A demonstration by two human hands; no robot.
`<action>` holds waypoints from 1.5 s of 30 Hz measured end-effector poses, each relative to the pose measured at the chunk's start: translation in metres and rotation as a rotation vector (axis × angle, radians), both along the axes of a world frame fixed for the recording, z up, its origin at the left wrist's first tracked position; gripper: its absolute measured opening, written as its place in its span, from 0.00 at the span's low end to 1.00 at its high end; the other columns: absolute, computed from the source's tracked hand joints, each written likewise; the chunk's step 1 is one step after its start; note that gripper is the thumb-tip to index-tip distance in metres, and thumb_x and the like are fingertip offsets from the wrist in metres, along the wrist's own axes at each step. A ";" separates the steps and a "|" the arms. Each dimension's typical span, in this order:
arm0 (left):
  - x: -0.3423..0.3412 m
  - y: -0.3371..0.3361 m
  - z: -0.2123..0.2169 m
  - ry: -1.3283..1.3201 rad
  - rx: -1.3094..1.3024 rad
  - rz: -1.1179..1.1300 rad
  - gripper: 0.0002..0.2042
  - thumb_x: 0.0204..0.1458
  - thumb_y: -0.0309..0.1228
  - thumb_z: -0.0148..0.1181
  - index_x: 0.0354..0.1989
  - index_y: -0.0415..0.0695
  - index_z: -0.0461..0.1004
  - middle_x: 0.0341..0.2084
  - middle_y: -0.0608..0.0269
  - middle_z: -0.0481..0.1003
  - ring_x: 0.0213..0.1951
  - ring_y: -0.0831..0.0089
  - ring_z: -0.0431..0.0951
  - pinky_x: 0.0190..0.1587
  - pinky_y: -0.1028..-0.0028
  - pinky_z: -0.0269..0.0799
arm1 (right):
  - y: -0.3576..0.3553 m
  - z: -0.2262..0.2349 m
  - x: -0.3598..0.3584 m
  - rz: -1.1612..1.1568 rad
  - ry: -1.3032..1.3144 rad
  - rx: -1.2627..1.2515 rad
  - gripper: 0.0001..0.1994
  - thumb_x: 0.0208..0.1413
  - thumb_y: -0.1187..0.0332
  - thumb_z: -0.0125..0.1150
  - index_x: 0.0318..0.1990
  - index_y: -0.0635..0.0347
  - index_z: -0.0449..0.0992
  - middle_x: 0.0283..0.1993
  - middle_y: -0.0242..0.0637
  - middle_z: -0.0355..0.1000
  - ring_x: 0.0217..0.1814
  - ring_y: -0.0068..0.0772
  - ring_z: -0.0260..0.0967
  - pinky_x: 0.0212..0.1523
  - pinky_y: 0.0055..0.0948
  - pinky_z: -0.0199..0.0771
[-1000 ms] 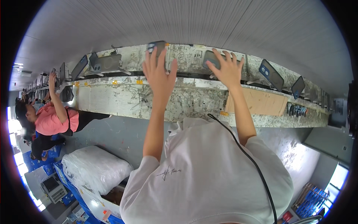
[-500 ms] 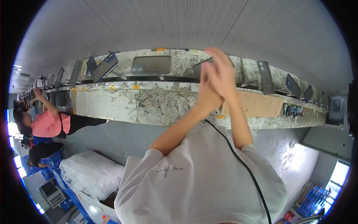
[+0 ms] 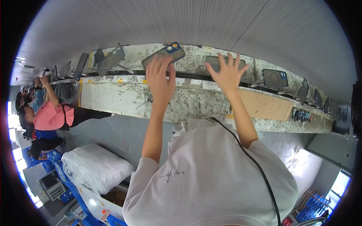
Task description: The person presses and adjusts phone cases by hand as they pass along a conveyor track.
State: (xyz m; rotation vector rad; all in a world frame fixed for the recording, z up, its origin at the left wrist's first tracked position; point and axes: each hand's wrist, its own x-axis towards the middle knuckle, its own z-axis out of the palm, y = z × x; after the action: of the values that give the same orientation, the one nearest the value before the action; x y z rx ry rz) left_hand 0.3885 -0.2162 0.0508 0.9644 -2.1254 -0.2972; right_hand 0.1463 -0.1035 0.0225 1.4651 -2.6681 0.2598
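Observation:
My left hand (image 3: 161, 75) reaches forward, its fingers stretched out and slightly blurred over the near edge of a tilted grey phone case with a blue rim (image 3: 174, 53). Whether the fingertips touch it I cannot tell. My right hand (image 3: 228, 73) is spread wide above another grey phone case (image 3: 212, 60) lying along the far strip of the bench. Its palm and fingers hide much of that case, and nothing shows in its grip. Further right, a phone case with a ring on its back (image 3: 275, 78) rests on a stand.
More phone cases, one of them ringed (image 3: 111, 62), line the long worn bench (image 3: 113, 98) on both sides. A brown board (image 3: 264, 103) lies near right, beside a row of small dark items (image 3: 301, 115). At left a co-worker in pink (image 3: 51, 116) raises their arms. A plastic-wrapped bundle (image 3: 96, 165) stands behind.
My hands were pressed together over the right case; now they are apart, the left one moved left, the right one spread. The cases along the bench have shifted position and tilt.

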 end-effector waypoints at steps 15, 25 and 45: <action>-0.146 0.111 -0.028 -0.187 0.047 -0.469 0.29 0.73 0.42 0.55 0.83 0.60 0.66 0.85 0.55 0.58 0.85 0.48 0.54 0.85 0.38 0.42 | 0.002 0.075 0.003 0.434 -0.462 -0.632 0.29 0.70 0.50 0.69 0.71 0.57 0.79 0.74 0.55 0.74 0.79 0.70 0.67 0.79 0.54 0.67; 0.017 0.093 -0.019 0.081 0.554 -0.456 0.09 0.63 0.26 0.67 0.49 0.40 0.88 0.45 0.52 0.89 0.49 0.48 0.89 0.54 0.56 0.83 | -0.079 -0.016 0.073 0.119 -0.011 -0.210 0.48 0.68 0.19 0.38 0.81 0.41 0.70 0.86 0.57 0.58 0.90 0.82 0.39 0.70 1.04 0.19; -0.143 0.048 -0.015 -0.303 -0.028 -0.372 0.32 0.72 0.48 0.57 0.81 0.51 0.68 0.83 0.49 0.61 0.86 0.51 0.55 0.86 0.37 0.34 | 0.020 0.083 -0.020 0.507 -0.590 -0.558 0.34 0.68 0.51 0.73 0.77 0.54 0.73 0.81 0.49 0.68 0.86 0.60 0.61 0.83 0.54 0.60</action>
State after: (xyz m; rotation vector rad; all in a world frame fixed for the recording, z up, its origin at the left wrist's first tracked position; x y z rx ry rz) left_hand 0.2452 -0.1677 0.0362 0.6219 -2.5813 -0.3183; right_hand 0.1268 -0.0834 0.1054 2.0248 -2.1762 1.5337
